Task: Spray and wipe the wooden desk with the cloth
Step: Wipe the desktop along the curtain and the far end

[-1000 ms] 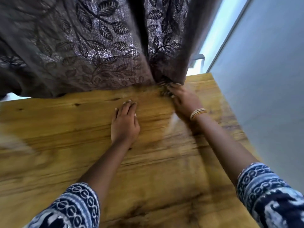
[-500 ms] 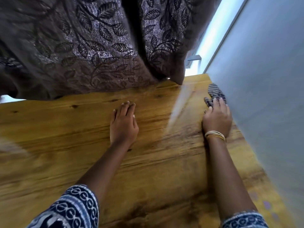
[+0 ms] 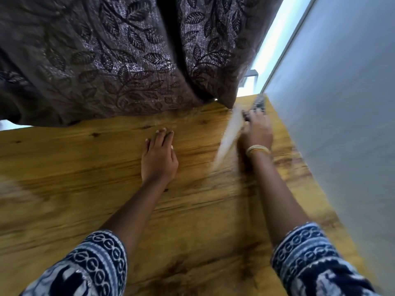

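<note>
The wooden desk (image 3: 85,189) fills the lower view, yellow-brown with dark grain. My left hand (image 3: 158,157) lies flat on it near the middle, fingers straight and together. My right hand (image 3: 256,131) presses a dark striped cloth (image 3: 257,104) against the desk's far right corner, next to the wall. Only the cloth's far end shows past my fingers, and it is blurred. A pale streak of light (image 3: 228,135) lies on the wood just left of my right hand. No spray bottle is in view.
A heavy brown curtain (image 3: 117,60) with a leaf pattern hangs over the desk's far edge. A grey-blue wall (image 3: 342,124) runs along the desk's right side. A bright window strip (image 3: 275,45) shows between curtain and wall.
My right hand swept the cloth from under the curtain out to the right edge, then up into the far right corner. My left hand has stayed flat in place.
</note>
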A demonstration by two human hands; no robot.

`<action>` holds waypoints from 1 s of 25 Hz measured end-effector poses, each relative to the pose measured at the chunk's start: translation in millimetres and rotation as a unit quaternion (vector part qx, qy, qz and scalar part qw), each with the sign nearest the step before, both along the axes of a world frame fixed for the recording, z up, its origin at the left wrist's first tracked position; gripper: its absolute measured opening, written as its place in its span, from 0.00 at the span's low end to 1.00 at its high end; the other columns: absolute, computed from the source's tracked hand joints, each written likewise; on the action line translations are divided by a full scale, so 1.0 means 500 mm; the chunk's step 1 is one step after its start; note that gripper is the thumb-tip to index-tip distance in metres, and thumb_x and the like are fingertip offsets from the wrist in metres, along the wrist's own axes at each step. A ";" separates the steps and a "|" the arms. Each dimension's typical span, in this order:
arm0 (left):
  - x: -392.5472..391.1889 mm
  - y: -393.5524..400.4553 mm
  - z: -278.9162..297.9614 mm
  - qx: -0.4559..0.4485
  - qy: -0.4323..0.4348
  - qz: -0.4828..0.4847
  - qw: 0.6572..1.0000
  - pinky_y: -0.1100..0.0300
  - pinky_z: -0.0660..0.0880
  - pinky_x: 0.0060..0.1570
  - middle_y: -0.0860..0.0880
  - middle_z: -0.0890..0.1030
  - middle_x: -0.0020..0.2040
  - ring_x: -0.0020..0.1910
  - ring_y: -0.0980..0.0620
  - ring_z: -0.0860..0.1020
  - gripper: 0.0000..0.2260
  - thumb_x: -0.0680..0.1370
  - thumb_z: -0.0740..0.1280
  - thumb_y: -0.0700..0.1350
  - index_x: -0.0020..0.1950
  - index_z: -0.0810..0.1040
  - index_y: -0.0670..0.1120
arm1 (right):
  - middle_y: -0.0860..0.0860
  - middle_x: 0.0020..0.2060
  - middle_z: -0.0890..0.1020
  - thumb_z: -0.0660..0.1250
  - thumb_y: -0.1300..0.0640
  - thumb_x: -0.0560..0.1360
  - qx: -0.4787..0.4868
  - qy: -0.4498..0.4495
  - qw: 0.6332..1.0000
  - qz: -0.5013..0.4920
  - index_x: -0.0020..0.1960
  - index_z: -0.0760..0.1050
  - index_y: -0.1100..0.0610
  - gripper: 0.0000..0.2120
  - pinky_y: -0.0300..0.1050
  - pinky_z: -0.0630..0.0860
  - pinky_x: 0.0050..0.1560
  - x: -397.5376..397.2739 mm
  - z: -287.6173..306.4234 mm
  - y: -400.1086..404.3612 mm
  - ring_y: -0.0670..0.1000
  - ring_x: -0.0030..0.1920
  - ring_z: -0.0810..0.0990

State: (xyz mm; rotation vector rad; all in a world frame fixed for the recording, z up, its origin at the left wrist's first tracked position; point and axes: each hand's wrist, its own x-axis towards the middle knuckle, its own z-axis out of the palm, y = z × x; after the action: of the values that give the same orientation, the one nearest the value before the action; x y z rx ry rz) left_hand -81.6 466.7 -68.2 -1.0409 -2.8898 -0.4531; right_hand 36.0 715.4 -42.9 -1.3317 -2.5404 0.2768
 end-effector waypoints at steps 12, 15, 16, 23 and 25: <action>0.004 -0.113 0.041 0.099 0.012 0.087 0.991 0.46 0.56 0.75 0.46 0.68 0.74 0.73 0.47 0.66 0.17 0.79 0.61 0.45 0.67 0.75 0.46 | 0.55 0.71 0.71 0.61 0.56 0.78 0.031 -0.003 0.996 0.087 0.70 0.72 0.55 0.21 0.53 0.64 0.70 0.079 -0.008 -0.071 0.59 0.69 0.68; -0.010 -0.222 0.045 0.077 0.031 0.106 0.991 0.46 0.56 0.74 0.45 0.68 0.73 0.74 0.45 0.64 0.18 0.78 0.61 0.46 0.68 0.73 0.45 | 0.57 0.74 0.66 0.59 0.57 0.78 0.007 -0.029 0.998 -0.052 0.72 0.68 0.58 0.23 0.54 0.61 0.72 0.089 -0.006 -0.076 0.61 0.71 0.65; -0.014 -0.256 0.045 0.072 0.030 0.116 0.990 0.46 0.56 0.74 0.45 0.68 0.73 0.74 0.45 0.64 0.19 0.78 0.62 0.47 0.69 0.73 0.45 | 0.57 0.74 0.65 0.59 0.57 0.77 -0.004 -0.024 0.997 -0.079 0.73 0.67 0.58 0.24 0.54 0.62 0.72 0.066 -0.001 -0.109 0.62 0.71 0.65; 0.003 -0.356 0.007 0.033 -0.033 0.172 0.984 0.48 0.54 0.76 0.45 0.63 0.77 0.77 0.47 0.58 0.23 0.81 0.58 0.48 0.76 0.64 0.43 | 0.54 0.72 0.70 0.62 0.57 0.76 0.023 -0.019 0.942 0.335 0.71 0.70 0.55 0.24 0.53 0.70 0.66 -0.181 0.008 -0.534 0.58 0.69 0.70; 0.001 -0.354 0.005 0.033 -0.038 0.173 0.984 0.48 0.55 0.76 0.45 0.64 0.77 0.77 0.47 0.59 0.23 0.81 0.57 0.47 0.75 0.65 0.43 | 0.48 0.75 0.66 0.58 0.54 0.79 -0.003 -0.053 0.885 0.463 0.74 0.67 0.50 0.23 0.53 0.69 0.67 -0.207 0.007 -0.554 0.55 0.71 0.67</action>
State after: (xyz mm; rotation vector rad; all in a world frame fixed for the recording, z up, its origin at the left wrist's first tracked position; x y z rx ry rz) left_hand -80.9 289.6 -65.5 -0.5041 -3.0080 -0.5710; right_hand -67.7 438.3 -39.3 -0.0174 -3.0727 0.3805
